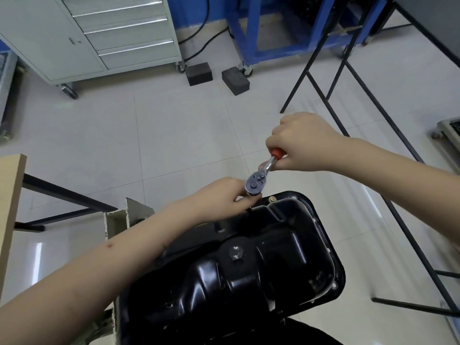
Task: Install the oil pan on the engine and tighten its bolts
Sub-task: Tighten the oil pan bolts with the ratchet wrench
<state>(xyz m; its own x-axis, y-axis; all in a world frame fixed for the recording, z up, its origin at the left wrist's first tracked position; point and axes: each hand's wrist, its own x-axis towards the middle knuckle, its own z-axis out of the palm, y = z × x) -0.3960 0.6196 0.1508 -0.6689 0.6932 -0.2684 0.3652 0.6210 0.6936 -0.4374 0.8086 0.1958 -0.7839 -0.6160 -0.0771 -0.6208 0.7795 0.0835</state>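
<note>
The glossy black oil pan [263,260] lies bottom-up in the lower middle, its drain plug [235,253] facing me. A chrome ratchet wrench [257,181] with a red handle stands over the pan's far flange. My right hand [301,143] is closed around the red handle. My left hand [224,195] pinches the ratchet's head and the socket under it, which hides the bolt below. One brass-coloured bolt [272,199] shows on the far flange just right of the ratchet head.
A beige stand [117,220] sits left of the pan. Black table legs [353,78] run along the right. A grey drawer cabinet [99,33], a blue frame [273,28] and two dark blocks [216,75] stand on the tiled floor beyond.
</note>
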